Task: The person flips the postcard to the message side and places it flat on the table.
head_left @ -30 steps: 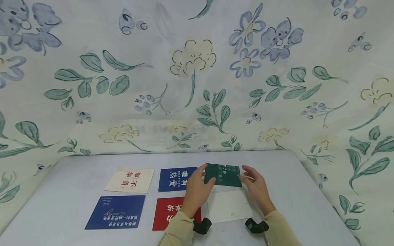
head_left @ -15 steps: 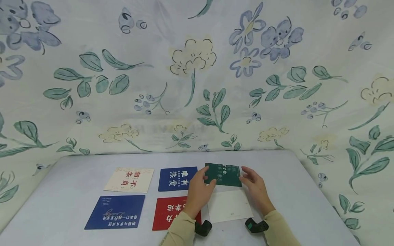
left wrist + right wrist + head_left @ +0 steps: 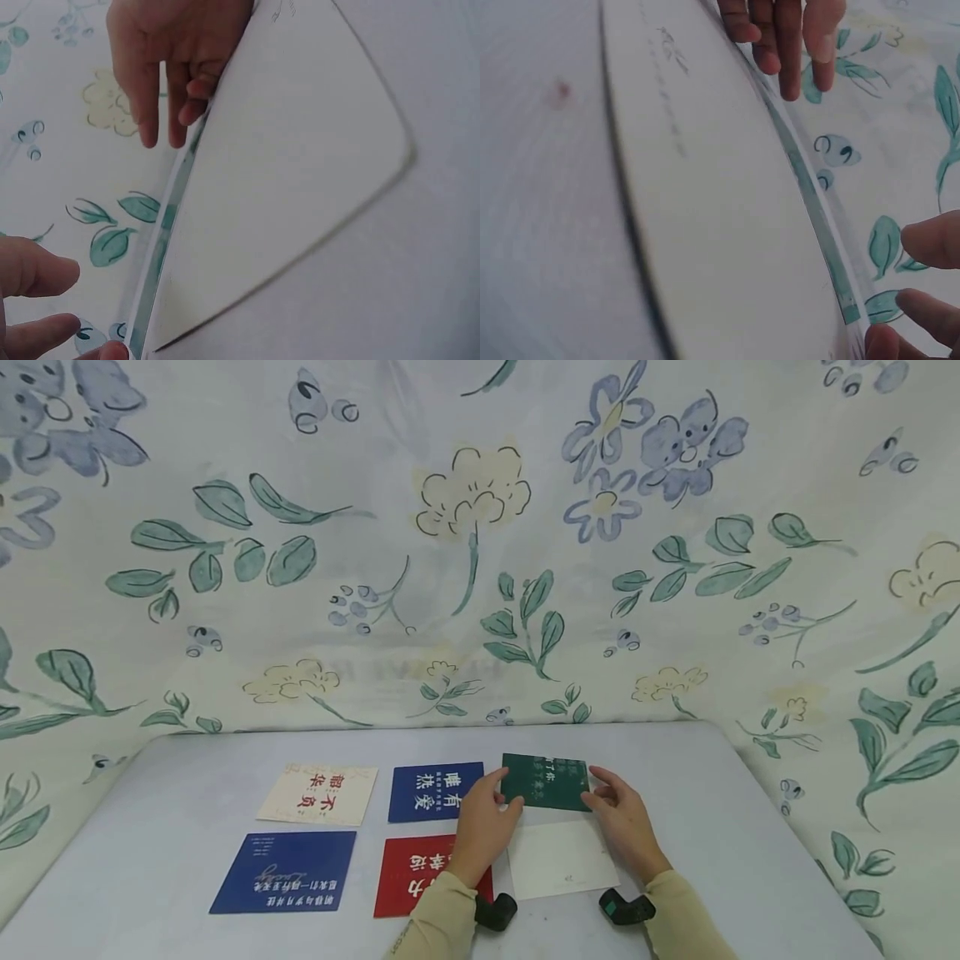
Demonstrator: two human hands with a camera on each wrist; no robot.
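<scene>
Green card [image 3: 546, 783] reading "了你" in white, left hand [image 3: 487, 822], right hand [image 3: 624, 817] loosely spread at its edges

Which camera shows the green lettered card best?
The head view: nearly the whole printed face of the green card shows between left hand and right hand. Each wrist view shows only a narrow green strip, possibly that card edge-on.
</scene>
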